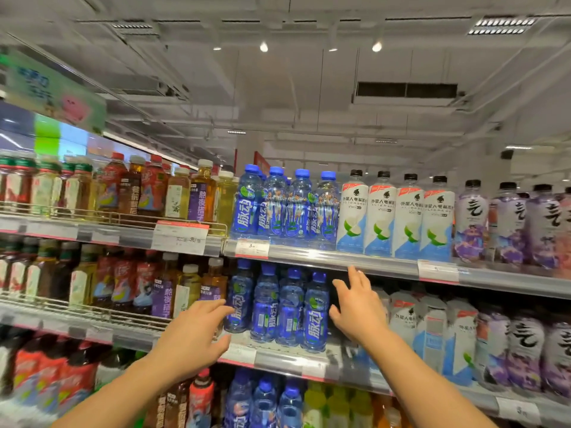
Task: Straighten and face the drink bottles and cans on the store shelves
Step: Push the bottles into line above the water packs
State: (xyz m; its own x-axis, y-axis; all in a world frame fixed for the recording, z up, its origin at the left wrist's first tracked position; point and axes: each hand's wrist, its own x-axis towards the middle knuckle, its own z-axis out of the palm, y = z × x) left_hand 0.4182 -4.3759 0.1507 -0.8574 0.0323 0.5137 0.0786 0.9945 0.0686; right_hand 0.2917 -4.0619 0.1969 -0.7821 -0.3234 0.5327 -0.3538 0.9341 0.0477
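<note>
Several blue-labelled bottles (279, 307) stand in a row on the second shelf (278, 361); two of them show barcodes instead of the front label. My left hand (197, 338) reaches in from the left, fingers spread, fingertips at the leftmost blue bottle (238, 301). My right hand (355, 307) is open with fingers apart, just right of the rightmost blue bottle (316, 313), touching none that I can tell. A matching row of blue bottles (282, 205) stands on the top shelf.
White bottles with green fruit (395, 217) and purple bottles (506, 223) fill the shelves to the right. Tea bottles (173, 193) behind wire rails fill the left. The top shelf's price rail (324, 257) hangs just above my right hand. More bottles stand below.
</note>
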